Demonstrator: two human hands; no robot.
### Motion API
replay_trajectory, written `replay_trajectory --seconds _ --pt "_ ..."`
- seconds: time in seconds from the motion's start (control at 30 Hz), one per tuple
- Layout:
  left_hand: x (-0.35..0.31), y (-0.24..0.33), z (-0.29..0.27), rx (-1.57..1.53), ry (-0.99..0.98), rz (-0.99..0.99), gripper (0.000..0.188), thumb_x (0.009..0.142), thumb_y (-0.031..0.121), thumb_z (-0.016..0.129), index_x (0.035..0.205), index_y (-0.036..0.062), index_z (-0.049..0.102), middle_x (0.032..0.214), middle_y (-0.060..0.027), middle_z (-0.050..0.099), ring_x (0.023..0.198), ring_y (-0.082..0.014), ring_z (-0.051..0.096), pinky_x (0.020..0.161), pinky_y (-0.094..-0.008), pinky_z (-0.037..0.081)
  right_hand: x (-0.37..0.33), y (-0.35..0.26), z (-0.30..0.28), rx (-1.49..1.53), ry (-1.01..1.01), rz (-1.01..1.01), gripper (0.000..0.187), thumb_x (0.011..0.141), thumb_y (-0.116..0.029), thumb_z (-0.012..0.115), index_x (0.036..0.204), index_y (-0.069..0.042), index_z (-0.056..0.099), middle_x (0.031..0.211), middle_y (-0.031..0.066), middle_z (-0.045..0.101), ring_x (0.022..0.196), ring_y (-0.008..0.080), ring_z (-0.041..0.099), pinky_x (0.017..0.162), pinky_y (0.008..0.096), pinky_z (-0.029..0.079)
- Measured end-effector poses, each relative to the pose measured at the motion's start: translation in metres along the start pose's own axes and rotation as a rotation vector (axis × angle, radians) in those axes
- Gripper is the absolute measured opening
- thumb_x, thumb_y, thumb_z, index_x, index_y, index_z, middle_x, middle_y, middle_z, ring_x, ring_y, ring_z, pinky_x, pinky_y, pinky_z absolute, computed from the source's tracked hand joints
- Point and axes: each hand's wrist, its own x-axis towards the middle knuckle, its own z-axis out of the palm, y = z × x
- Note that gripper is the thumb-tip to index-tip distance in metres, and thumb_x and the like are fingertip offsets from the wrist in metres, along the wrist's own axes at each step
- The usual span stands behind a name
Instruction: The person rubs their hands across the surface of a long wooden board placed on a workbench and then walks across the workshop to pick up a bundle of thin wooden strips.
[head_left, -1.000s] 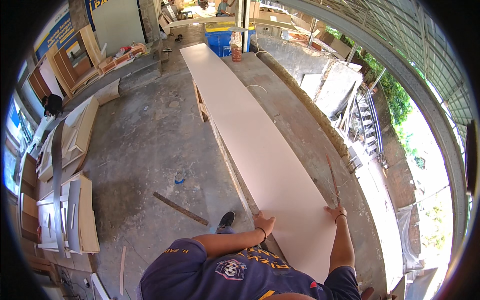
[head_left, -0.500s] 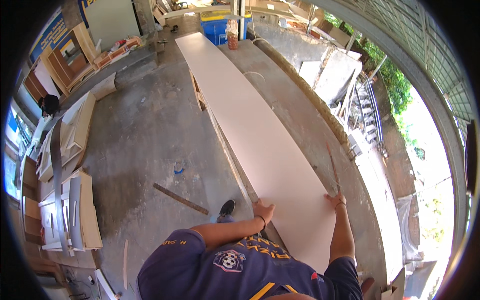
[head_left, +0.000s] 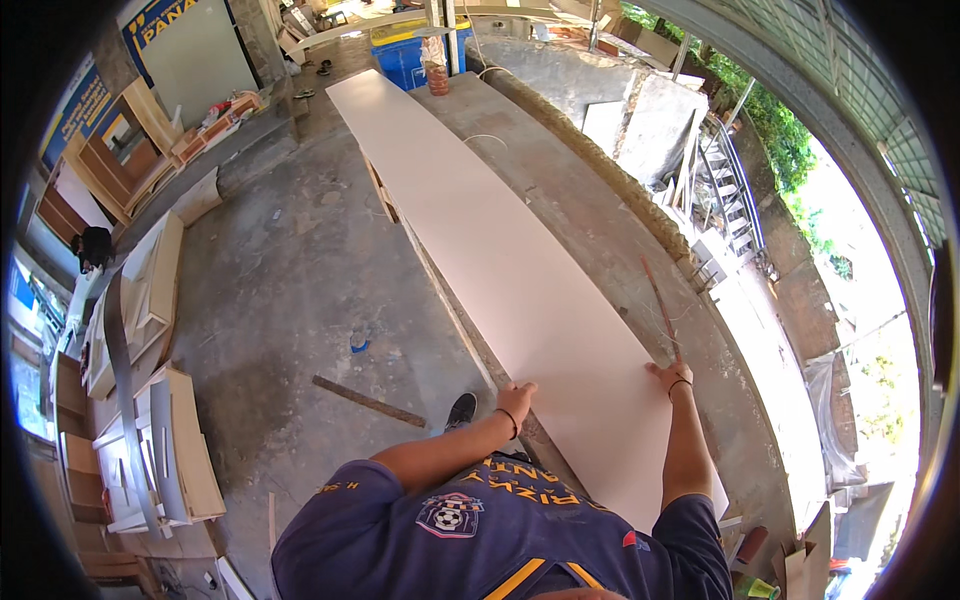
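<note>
A long, smooth, pale pinkish-white panel [head_left: 500, 250] stretches away from my body across the floor, narrowing toward the far end. My left hand [head_left: 516, 403] grips its left long edge, with the thumb toward the top face. On the opposite edge, my right hand [head_left: 672, 378] has its thumb on the face and its other fingers over the side, partly hidden. Both wrists wear dark bands. Beneath the panel's left side a wooden frame edge [head_left: 445, 300] shows. The panel's near end passes under my shirt and out of sight.
A dark flat strip [head_left: 368, 400] and a blue scrap [head_left: 359, 342] lie on the concrete at left. Pale cabinet parts [head_left: 175, 450] stand further left. A thin reddish rod [head_left: 662, 310] lies right of the panel. A blue bin [head_left: 400, 65] stands beyond its far end.
The whole view has shifted, with the panel's far end and the background now further left. Both hands remain at the panel's edges; the left thumb lies closer to the edge than before.
</note>
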Motion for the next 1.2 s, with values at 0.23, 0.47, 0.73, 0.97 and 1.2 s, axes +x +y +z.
replay_trajectory --seconds 0.23,0.47,0.73,0.97,1.2 --pt "0.033 0.067 -0.023 0.200 0.029 0.160 0.021 0.072 0.021 0.055 0.077 0.0003 0.054 0.070 -0.0065 0.054 0.066 -0.0155 0.048 0.061 -0.0315 0.039 -0.023 0.000 -0.020 0.062 0.070 0.034 0.064 0.055 -0.058 0.067 0.080 0.001 0.062 0.083 0.0167 0.061 0.080 0.0272 0.059 0.072 0.0350 0.046" --pt "0.150 0.156 -0.095 0.777 0.405 0.586 0.055 0.067 0.031 0.056 0.104 -0.0076 0.048 0.104 -0.0254 0.048 0.103 -0.0334 0.043 0.090 -0.0361 0.036 -0.006 -0.002 0.001 -0.101 0.089 -0.059 0.067 0.058 -0.064 0.058 0.075 0.000 0.064 0.078 0.0152 0.062 0.079 0.0274 0.060 0.070 0.0352 0.046" --pt "0.295 0.216 -0.168 0.766 0.533 0.118 0.047 0.070 0.029 0.051 0.100 -0.0069 0.052 0.107 -0.0256 0.048 0.103 -0.0326 0.045 0.089 -0.0359 0.038 -0.008 0.003 0.004 -0.019 0.072 -0.013 0.061 0.055 -0.062 0.062 0.063 -0.002 0.061 0.069 0.0145 0.061 0.066 0.0258 0.059 0.063 0.0366 0.045" --pt "0.340 0.247 -0.153 0.599 0.449 0.122 0.033 0.071 0.023 0.050 0.089 -0.0028 0.060 0.092 -0.0209 0.059 0.086 -0.0310 0.058 0.073 -0.0380 0.048 -0.007 0.048 0.027 0.308 0.108 0.124 0.054 0.053 -0.053 0.070 0.065 -0.002 0.057 0.066 0.0131 0.059 0.062 0.0233 0.055 0.059 0.0363 0.044" --pt "0.383 0.243 -0.214 0.783 0.685 0.124 0.026 0.067 0.014 0.055 0.085 -0.0033 0.059 0.090 -0.0201 0.059 0.084 -0.0319 0.058 0.068 -0.0362 0.047 -0.008 -0.019 0.005 0.178 0.015 0.008 0.053 0.055 -0.052 0.070 0.061 -0.002 0.054 0.061 0.0113 0.056 0.058 0.0218 0.052 0.055 0.0352 0.043"
